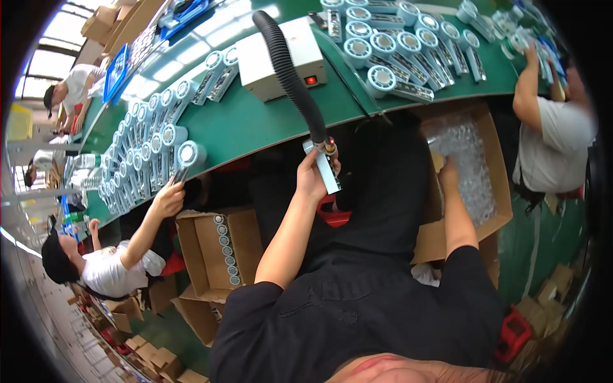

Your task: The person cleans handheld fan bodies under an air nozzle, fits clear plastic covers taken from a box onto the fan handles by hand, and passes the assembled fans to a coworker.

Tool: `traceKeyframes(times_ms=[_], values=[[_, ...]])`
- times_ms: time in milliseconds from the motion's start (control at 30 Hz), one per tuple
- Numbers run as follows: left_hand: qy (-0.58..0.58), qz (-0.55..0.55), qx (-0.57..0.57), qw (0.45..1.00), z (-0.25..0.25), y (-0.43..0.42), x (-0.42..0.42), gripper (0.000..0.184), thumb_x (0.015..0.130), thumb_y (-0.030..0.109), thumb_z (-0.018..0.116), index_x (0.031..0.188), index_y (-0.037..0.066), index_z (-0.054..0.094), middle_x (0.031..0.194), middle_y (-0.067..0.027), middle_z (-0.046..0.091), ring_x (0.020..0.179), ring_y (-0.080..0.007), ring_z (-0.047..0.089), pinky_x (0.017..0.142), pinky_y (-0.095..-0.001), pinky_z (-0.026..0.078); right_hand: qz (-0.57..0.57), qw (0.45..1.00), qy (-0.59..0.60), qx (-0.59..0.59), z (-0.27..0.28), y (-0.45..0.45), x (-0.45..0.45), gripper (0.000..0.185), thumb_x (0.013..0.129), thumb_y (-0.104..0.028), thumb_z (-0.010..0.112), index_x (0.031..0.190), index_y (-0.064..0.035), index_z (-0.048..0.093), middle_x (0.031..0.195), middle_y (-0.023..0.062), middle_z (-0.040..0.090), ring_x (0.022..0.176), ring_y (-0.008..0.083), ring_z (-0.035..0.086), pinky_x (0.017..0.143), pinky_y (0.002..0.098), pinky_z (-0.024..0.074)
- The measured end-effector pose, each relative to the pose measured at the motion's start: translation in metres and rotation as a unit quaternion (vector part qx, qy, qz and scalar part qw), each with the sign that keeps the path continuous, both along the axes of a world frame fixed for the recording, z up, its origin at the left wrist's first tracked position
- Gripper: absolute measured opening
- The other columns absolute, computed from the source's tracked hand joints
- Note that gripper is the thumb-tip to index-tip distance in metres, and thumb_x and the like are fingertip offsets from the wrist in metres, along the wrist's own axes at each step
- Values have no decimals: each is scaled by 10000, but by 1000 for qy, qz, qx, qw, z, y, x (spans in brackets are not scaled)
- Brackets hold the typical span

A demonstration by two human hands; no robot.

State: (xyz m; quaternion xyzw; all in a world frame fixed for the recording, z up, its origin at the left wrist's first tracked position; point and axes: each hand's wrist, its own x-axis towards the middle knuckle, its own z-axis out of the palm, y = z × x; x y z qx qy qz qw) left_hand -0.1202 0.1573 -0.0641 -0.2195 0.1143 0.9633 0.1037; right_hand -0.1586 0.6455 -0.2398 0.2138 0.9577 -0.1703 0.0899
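My left hand is closed around a light-blue handle-shaped housing with a dark strip along its side. The metal tip of a black corrugated hose is at the top of that housing, with a small red light beside it; I cannot tell whether they touch. My right hand reaches into an open cardboard box at my right, beside many clear plastic parts. Its fingers are mostly hidden, so whether it holds one does not show.
A white machine box with a lit red switch stands on the green table. Round-headed light-blue units lie in rows on both sides. A co-worker's hand touches one at left; another person works at right. A carton holds several units.
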Motion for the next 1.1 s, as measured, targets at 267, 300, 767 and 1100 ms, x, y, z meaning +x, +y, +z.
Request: traceKeyframes(times_ms=[267, 300, 767, 1100], values=[[29, 8, 106, 994, -9, -2, -12, 328, 1011, 228, 576, 1283, 45, 566, 1135, -113, 672, 852, -187, 653, 702, -317, 561, 54, 997, 52, 33, 10, 16, 42, 441, 964, -195, 557, 1370, -21, 537, 1115, 285, 696, 995, 483, 679, 851, 540, 538], [15, 3, 76, 997, -16, 2, -13, 330, 1014, 239, 575, 1279, 44, 566, 1125, -112, 672, 837, -184, 651, 689, -313, 561, 43, 996, 70, 25, 20, 14, 51, 435, 965, -194, 566, 1365, -22, 542, 1109, 275, 695, 989, 463, 683, 849, 526, 540], [-2, 65, 79, 995, -3, 5, -15, 368, 1029, 349, 556, 1209, 27, 554, 1042, -119, 679, 737, -174, 648, 634, -280, 563, -36, 923, 344, -170, 138, -76, 63, 339, 982, -167, 638, 1303, -68, 593, 1095, 119, 661, 929, 217, 635, 861, 337, 517], [16, 81, 91, 992, 5, 8, -15, 366, 992, 296, 595, 1228, 29, 513, 949, -122, 674, 653, -180, 647, 564, -285, 556, 17, 432, 37, -901, 182, -219, 7, 332, 1058, -307, 510, 1284, -78, 589, 1031, 91, 630, 849, 185, 564, 763, 314, 458]])
